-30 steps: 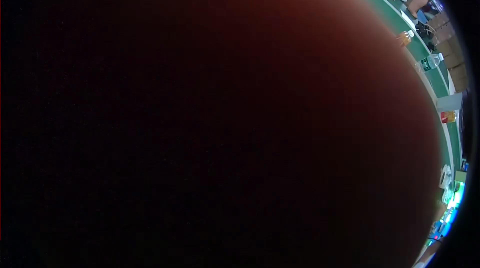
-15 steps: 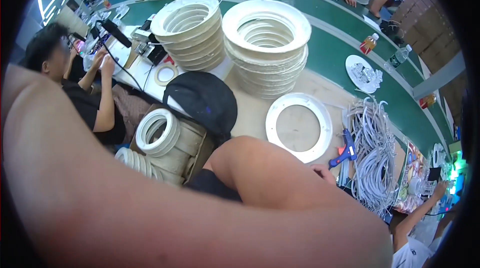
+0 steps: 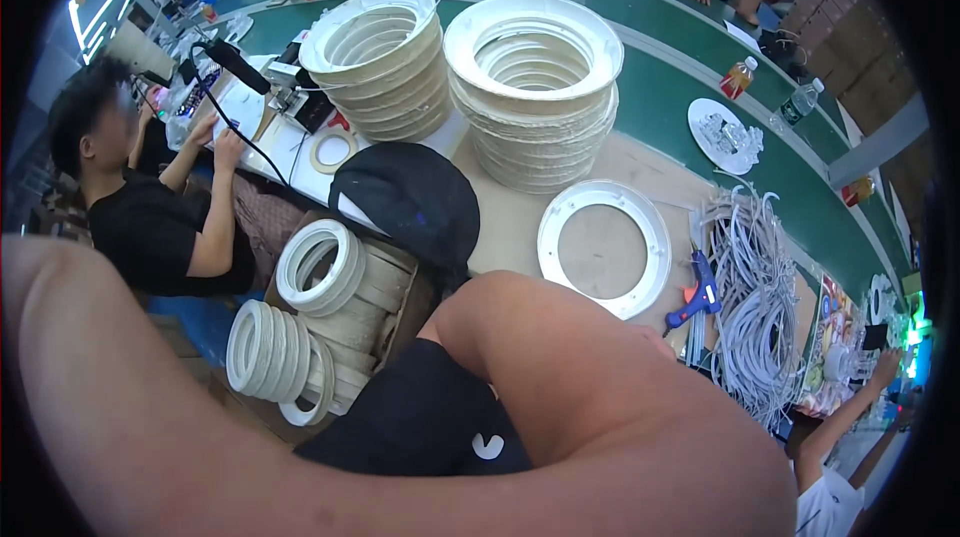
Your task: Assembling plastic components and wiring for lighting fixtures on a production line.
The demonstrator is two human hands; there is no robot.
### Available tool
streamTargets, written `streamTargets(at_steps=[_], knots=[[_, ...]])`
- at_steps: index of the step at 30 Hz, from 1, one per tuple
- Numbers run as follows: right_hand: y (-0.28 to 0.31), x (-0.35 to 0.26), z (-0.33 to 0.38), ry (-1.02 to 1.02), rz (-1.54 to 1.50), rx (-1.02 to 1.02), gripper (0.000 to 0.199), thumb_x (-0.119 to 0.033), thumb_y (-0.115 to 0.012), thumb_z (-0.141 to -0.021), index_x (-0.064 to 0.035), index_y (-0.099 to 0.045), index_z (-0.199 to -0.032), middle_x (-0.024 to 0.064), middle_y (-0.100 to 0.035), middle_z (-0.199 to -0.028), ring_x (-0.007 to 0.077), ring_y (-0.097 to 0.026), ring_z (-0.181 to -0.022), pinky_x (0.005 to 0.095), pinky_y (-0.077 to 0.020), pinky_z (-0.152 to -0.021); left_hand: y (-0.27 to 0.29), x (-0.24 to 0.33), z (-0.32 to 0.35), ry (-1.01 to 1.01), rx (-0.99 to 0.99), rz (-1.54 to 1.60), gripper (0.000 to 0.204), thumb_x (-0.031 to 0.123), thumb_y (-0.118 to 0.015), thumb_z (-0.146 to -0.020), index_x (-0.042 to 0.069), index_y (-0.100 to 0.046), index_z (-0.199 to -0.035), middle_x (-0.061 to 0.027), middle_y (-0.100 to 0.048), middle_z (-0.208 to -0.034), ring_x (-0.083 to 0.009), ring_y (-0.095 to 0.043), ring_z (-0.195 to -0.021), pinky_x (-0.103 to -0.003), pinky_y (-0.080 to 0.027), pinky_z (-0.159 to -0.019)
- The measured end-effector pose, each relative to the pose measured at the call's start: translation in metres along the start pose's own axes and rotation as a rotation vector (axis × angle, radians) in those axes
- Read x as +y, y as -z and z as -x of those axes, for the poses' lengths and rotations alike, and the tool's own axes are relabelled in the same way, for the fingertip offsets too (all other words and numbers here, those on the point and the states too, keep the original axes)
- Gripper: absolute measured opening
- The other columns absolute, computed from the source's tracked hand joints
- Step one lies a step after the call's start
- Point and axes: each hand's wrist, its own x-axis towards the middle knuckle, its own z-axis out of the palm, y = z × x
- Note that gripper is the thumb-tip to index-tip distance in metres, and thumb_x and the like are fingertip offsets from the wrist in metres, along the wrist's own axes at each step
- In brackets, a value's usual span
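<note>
My bare arms fill the lower part of the head view, one of them sharply bent in the middle. Past that arm only a sliver of my right hand (image 3: 657, 343) shows, its fingers mostly hidden, so any grip is unseen. Closest to it lie a blue glue gun (image 3: 700, 295) with an orange trigger and a flat white ring (image 3: 549, 239) on the table. My left hand does not appear. Right of the glue gun is a tangled bundle of grey-white cables (image 3: 755, 337).
Two tall stacks of white rings (image 3: 535, 142) (image 3: 385, 82) stand at the back. A black cloth item (image 3: 405, 197), perhaps a cap, overhangs the table edge above a carton of smaller rings (image 3: 270, 352). Co-workers sit left (image 3: 150, 227) and right (image 3: 830, 507). Bottles and a white plate (image 3: 705, 142) stand beyond.
My large foreground arm has dropped lower, uncovering more of the smaller rings and my black clothing. Less of my right hand shows. The co-worker on the left has lowered a hand.
</note>
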Motion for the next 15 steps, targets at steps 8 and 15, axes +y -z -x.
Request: streamTargets(at_steps=[8, 15], knots=[[-0.003, -0.027, 0.010, 0.096, 0.118, 0.016, 0.018, -0.016, -0.066, -0.095, 0.0005, -0.067, -0.103, 0.0050, -0.068, -0.090, 0.0115, -0.062, -0.082, 0.0260, -0.0499, -0.075, 0.008, -0.008, 0.019, 0.126, 0.090, -0.060, 0.012, 0.015, -0.053, -0.086, 0.004, -0.057, -0.084, -0.0079, -0.054, -0.078, -0.0299, -0.052, -0.081, -0.042, -0.040, -0.084], [0.010, 0.019, 0.012, 0.004, 0.074, 0.162, 0.019, -0.018, -0.066, -0.096, 0.0008, -0.067, -0.098, 0.0019, -0.066, -0.082, 0.0061, -0.060, -0.071, 0.0222, -0.0478, -0.066, 0.049, -0.052, 0.143, 0.383, -0.305, -0.092, 0.026, 0.024, -0.042, -0.101, 0.002, -0.053, -0.109, -0.0099, -0.057, -0.084, -0.0192, -0.051, -0.072, -0.039, -0.045, -0.072]])
